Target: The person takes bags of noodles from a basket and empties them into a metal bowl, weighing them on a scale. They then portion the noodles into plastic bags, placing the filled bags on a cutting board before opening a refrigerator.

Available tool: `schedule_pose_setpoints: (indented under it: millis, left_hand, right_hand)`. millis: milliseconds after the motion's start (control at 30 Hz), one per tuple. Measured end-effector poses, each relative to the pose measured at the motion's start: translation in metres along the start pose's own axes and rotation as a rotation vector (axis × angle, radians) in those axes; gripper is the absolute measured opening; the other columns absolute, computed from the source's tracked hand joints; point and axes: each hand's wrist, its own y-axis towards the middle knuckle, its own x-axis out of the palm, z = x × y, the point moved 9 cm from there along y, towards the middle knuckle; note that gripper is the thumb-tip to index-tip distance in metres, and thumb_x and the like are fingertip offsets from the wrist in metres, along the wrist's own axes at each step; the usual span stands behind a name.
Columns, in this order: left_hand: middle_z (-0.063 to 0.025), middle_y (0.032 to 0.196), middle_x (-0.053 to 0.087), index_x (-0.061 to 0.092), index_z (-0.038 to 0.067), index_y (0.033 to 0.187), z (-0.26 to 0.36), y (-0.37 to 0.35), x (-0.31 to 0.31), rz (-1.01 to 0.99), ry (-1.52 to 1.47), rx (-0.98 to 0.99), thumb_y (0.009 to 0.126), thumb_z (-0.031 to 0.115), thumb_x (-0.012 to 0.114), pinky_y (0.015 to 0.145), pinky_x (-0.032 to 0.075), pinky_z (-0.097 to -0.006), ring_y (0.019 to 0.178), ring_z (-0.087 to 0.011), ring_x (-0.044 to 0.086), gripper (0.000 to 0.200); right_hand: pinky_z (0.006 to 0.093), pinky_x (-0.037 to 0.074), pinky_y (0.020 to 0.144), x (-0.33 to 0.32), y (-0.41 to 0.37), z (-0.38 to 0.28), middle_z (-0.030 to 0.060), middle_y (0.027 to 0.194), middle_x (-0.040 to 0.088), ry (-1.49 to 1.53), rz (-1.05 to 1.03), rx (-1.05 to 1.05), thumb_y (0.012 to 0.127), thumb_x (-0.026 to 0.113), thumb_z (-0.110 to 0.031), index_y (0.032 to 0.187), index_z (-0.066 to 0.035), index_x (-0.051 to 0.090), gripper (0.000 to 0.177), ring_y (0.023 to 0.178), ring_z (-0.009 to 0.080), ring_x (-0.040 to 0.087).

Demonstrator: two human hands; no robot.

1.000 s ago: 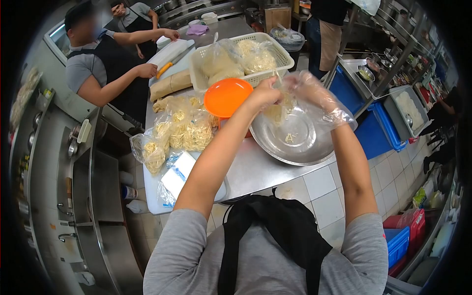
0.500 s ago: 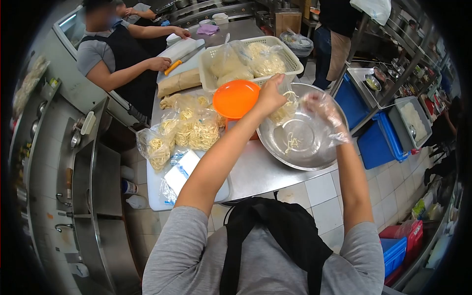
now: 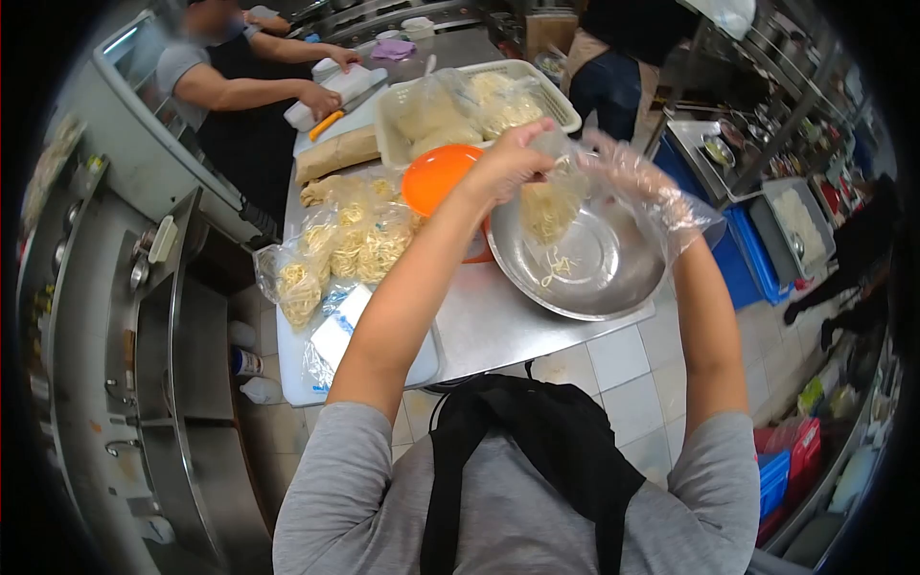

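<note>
My left hand (image 3: 517,163) grips the top of a clear plastic bag of noodles (image 3: 551,211), which hangs over the left side of a wide metal bowl (image 3: 613,292). A few loose noodles (image 3: 561,266) lie in the bowl. My right hand (image 3: 637,177) wears a loose clear plastic glove and is beside the bag's top, above the bowl's far rim; its fingers are smeared by motion. An orange plastic bowl (image 3: 436,177) is just left of my left wrist.
Several bagged noodle portions (image 3: 359,240) lie on a white cutting board (image 3: 414,359). Behind stands a cream basket (image 3: 393,139) with more bags. Across the table, a person's hand (image 3: 321,99) is near an orange-handled knife (image 3: 327,125). Another person (image 3: 613,77) stands beyond.
My right hand has moved up and left, closer to the noodle bag. My left hand has shifted slightly up and left, still gripping the bag. The person at back right has moved left.
</note>
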Motion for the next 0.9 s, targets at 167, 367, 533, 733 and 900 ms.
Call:
schedule_pose_setpoints:
  millis: [167, 367, 533, 733, 900]
  left_hand:
    - [-0.0078, 0.097, 0.055, 0.032, -0.001, 0.131, -0.012, -0.004, 0.002, -0.003, 0.131, -0.020, 0.067, -0.007, 0.049, 0.057, 0.044, -0.0216, 0.062, -0.0088, 0.051, 0.067]
    - [-0.0068, 0.088, 0.058, 0.033, -0.005, 0.129, 0.007, -0.014, -0.007, 0.009, 0.136, 0.027, 0.067, -0.005, 0.052, 0.057, 0.044, -0.0211, 0.060, -0.0082, 0.051, 0.065]
    - [-0.0055, 0.084, 0.057, 0.035, -0.004, 0.129, 0.004, -0.019, -0.030, 0.057, 0.091, 0.036, 0.068, -0.006, 0.050, 0.057, 0.043, -0.0205, 0.060, -0.0084, 0.050, 0.063]
    - [-0.0073, 0.095, 0.057, 0.034, -0.003, 0.130, -0.012, -0.022, -0.022, 0.028, 0.134, -0.028, 0.068, -0.006, 0.050, 0.056, 0.043, -0.0193, 0.061, -0.0071, 0.050, 0.065]
    - [-0.0069, 0.127, 0.044, 0.033, -0.001, 0.131, -0.012, -0.030, -0.026, 0.059, 0.202, -0.068, 0.069, -0.004, 0.050, 0.060, 0.045, -0.0205, 0.065, -0.0061, 0.050, 0.064]
  right_hand:
    - [0.0274, 0.049, 0.071, 0.007, -0.010, -0.006, 0.0143, 0.102, 0.058, 0.620, 0.028, -0.165, 0.075, 0.065, -0.034, 0.126, -0.004, 0.040, 0.064, 0.083, 0.0188, 0.060]
    - [0.0221, 0.046, 0.062, 0.004, 0.008, 0.054, 0.0077, 0.081, 0.060, 0.409, 0.138, 0.086, 0.080, 0.060, -0.030, 0.102, -0.005, 0.055, 0.034, 0.070, 0.0116, 0.057]
    - [0.0382, 0.043, 0.085, 0.115, -0.008, 0.139, 0.0260, 0.105, 0.057, -0.662, -0.044, 0.178, 0.074, 0.059, -0.053, 0.112, 0.001, 0.054, 0.066, 0.099, 0.0332, 0.056]
    - [0.0386, 0.047, 0.080, 0.191, 0.023, 0.170, 0.0256, 0.096, 0.059, -0.616, -0.145, -0.010, 0.067, 0.067, -0.036, 0.097, 0.003, 0.061, 0.049, 0.091, 0.0333, 0.059]
    - [0.0360, 0.049, 0.070, 0.161, 0.030, 0.185, 0.0204, 0.082, 0.062, -0.653, -0.089, 0.020, 0.068, 0.064, -0.014, 0.082, 0.000, 0.064, 0.020, 0.081, 0.0277, 0.062]
